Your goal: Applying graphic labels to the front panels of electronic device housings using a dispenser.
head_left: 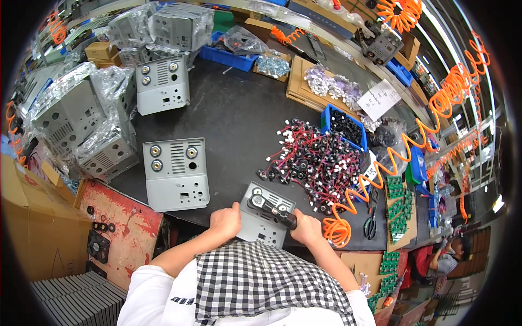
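At the table's near edge a grey metal panel (252,224) lies tilted in front of me, with slots, cut-outs and round brass-centred fittings. My left hand (225,221) grips its left edge, fingers closed. In my right hand (308,229) is the black handle of a ratchet wrench (272,210), its head over the fittings near the panel's upper part. Farther left another grey metal panel (176,182) with three such fittings lies flat. Beyond it stands a similar fitted panel (163,92).
Red-and-black wired parts (318,163) are heaped on the right, beside a blue bin (345,129) of black pieces. An orange coiled hose (356,204) hangs across there, near scissors (370,225) and green circuit boards (399,206). Plastic-wrapped panels (70,117) are stacked at left.
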Action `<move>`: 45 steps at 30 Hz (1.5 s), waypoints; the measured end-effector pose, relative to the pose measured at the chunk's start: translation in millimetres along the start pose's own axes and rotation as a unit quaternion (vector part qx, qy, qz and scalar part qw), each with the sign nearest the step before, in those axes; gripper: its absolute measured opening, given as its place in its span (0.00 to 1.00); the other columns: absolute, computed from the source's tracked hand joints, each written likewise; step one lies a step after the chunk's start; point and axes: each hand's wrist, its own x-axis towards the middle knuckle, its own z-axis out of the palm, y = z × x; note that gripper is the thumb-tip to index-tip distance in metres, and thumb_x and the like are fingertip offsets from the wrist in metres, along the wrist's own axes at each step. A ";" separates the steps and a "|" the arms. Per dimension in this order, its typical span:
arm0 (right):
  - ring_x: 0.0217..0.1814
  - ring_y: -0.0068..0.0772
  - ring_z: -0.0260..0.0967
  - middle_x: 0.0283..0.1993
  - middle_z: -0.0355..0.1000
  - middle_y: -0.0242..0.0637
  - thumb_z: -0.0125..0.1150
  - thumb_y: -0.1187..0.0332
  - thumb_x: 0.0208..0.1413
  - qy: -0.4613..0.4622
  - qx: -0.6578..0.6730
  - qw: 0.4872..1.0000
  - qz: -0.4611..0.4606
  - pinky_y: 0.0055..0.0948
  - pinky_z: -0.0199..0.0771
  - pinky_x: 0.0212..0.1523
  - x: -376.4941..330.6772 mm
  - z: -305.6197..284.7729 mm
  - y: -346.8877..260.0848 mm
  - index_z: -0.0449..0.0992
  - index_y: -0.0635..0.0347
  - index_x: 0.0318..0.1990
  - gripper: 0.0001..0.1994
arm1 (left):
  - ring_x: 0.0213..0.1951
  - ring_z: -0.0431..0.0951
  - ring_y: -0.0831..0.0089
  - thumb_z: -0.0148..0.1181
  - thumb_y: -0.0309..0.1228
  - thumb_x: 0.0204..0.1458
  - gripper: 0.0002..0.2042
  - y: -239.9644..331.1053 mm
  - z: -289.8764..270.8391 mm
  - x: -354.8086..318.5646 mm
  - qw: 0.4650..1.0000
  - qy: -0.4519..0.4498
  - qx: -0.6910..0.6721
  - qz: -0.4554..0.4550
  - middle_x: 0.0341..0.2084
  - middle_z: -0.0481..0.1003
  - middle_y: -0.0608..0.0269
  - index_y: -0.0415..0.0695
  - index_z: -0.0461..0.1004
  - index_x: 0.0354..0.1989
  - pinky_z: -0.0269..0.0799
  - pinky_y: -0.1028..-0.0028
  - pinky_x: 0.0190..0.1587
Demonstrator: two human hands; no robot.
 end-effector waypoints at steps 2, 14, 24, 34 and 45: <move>0.37 0.53 0.73 0.30 0.75 0.49 0.59 0.68 0.38 0.012 -0.012 1.000 -0.003 0.46 0.71 0.38 -3.5 0.7 4.2 0.69 0.54 0.41 0.17 | 0.30 0.78 0.50 0.46 0.36 0.56 0.13 0.4 1.3 0.1 1.000 -0.019 -0.014 -0.011 0.23 0.76 0.48 0.40 0.66 0.43 0.71 0.54 0.33; 0.34 0.52 0.73 0.29 0.74 0.46 0.69 0.66 0.32 0.147 0.089 0.985 -0.005 0.42 0.71 0.35 -50.7 -26.5 4.8 0.70 0.54 0.39 0.22 | 0.18 0.75 0.55 0.51 0.32 0.52 0.16 -9.1 -51.7 -26.3 0.969 0.231 -0.004 0.091 0.15 0.73 0.54 0.41 0.69 0.49 0.68 0.58 0.21; 0.38 0.55 0.72 0.31 0.75 0.46 0.68 0.67 0.33 0.153 0.119 0.976 0.097 0.45 0.69 0.38 -66.2 -28.8 44.7 0.69 0.54 0.41 0.23 | 0.23 0.76 0.52 0.53 0.29 0.51 0.15 -141.0 -112.3 -61.3 0.890 0.443 0.011 -0.109 0.20 0.75 0.50 0.46 0.69 0.49 0.69 0.59 0.26; 0.38 0.53 0.73 0.31 0.75 0.47 0.68 0.63 0.34 0.085 0.064 0.988 0.116 0.46 0.70 0.39 -57.6 -0.5 57.6 0.69 0.52 0.42 0.23 | 0.33 0.69 0.58 0.55 0.23 0.46 0.19 -106.1 -113.9 -48.2 0.808 0.583 0.066 -0.050 0.31 0.68 0.57 0.42 0.68 0.49 0.65 0.62 0.37; 0.42 0.51 0.73 0.34 0.75 0.46 0.65 0.67 0.36 0.026 0.048 0.990 0.129 0.45 0.71 0.42 -45.8 30.6 63.8 0.68 0.52 0.43 0.22 | 0.33 0.77 0.49 0.52 0.35 0.53 0.21 -13.1 30.2 1.1 0.993 0.010 -0.114 -0.041 0.27 0.76 0.48 0.42 0.58 0.52 0.71 0.53 0.34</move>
